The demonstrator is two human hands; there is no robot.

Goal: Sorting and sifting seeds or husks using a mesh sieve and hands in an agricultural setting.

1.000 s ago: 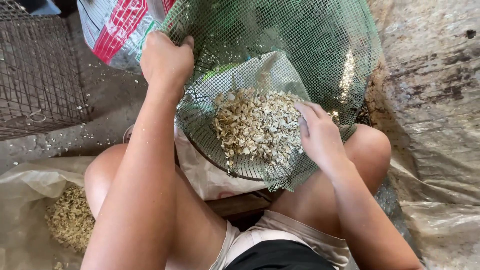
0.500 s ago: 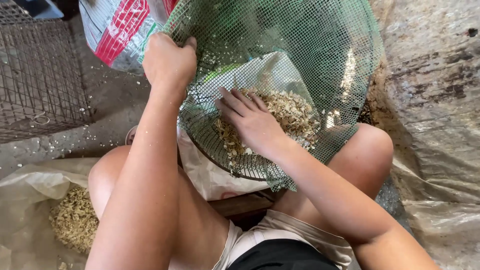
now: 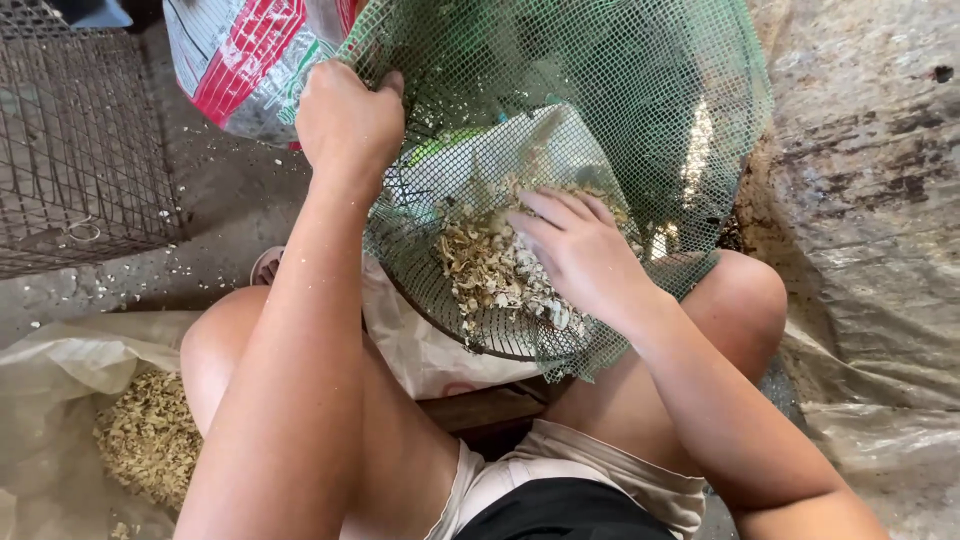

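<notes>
Green mesh sieve (image 3: 620,90), tilted across my knees, its near rim low. My left hand (image 3: 348,120) is closed on the upper-left rim, fingers curled over the edge. My right hand (image 3: 585,255) lies inside the sieve, fingers spread and loosely bent, palm down on the chips (image 3: 490,265), gripping nothing. Pale dry chips heaped at the low side of the mesh, under and just left of my right fingertips (image 3: 525,215). Beneath the sieve, a white sack (image 3: 420,345). Lower left, a second sack (image 3: 50,370) holding a pile of similar chips. Upper left, a wire cage (image 3: 70,150) on the concrete floor (image 3: 215,215); at right, grey sheeting (image 3: 870,250).
</notes>
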